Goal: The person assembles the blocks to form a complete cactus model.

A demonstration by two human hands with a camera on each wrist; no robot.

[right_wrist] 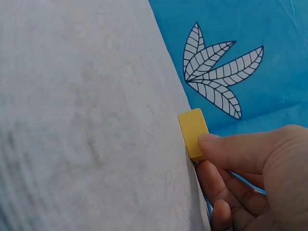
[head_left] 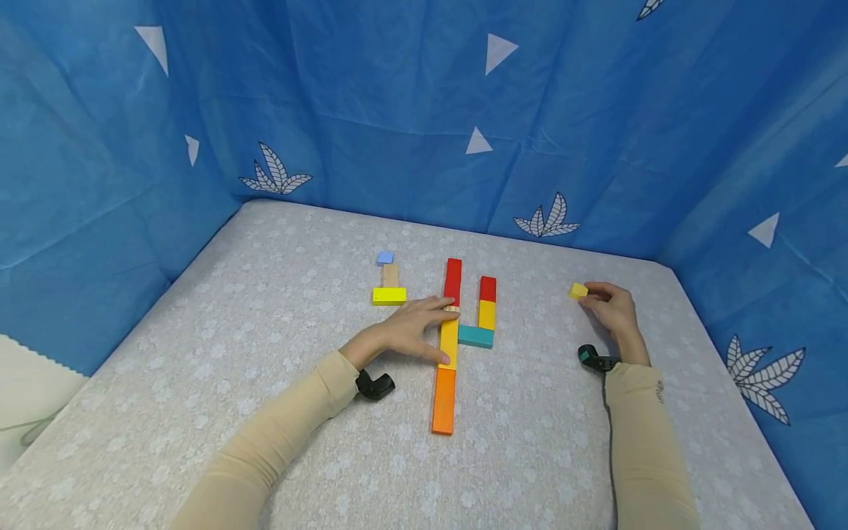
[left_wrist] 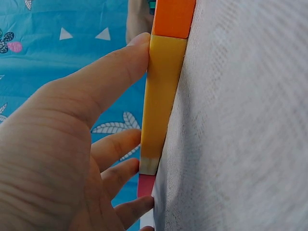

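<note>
1. Near the far edge of the desk (head_left: 530, 442), toward the right: a small yellow block (head_left: 578, 291), with open surface behind it and a wider open stretch toward the middle.
2. Pinched between thumb and fingers of the right hand (head_left: 615, 309); hard to tell whether touching the desk.
3. Well apart from the left hand (head_left: 412, 329), spread wide over a straight row, thumb and fingertips touching it.
4. In that row, end to end from the far side: long red block (head_left: 453, 280), thin wood-coloured piece (head_left: 453, 309), long yellow block (head_left: 449, 337), orange block (head_left: 444, 403).
5. Between row and right hand: teal block (head_left: 475, 336) lying crosswise beside the long yellow block; running away from it, short amber block (head_left: 486, 315), then short red block (head_left: 488, 288).
6. Beyond the left hand: bright yellow block (head_left: 389, 297), tan block (head_left: 391, 275), blue block (head_left: 385, 258).
7. At the wrists: black devices (head_left: 375, 386). Behind everything: blue curtain (head_left: 397, 96).
</note>
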